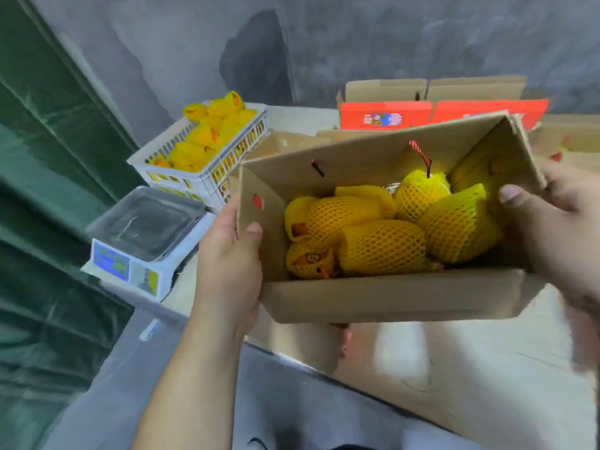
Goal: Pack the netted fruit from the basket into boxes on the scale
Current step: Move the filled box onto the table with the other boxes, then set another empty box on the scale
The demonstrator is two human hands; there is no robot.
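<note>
The left hand (227,264) and right hand (565,228) are gripping the box (389,297) by opposite ends. Tilting between them, it is risking netted fruit (383,245) rolling out, judging by the lean.

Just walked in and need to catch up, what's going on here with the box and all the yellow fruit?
A person is packing netted fruit. Both hands hold an open cardboard box in the air: the left hand grips its left end, the right hand its right end. Several yellow netted fruit already lie inside. The scale to the left has nothing on its pan, and the white basket behind it still holds more fruit. Red boxes stand at the back.
</note>
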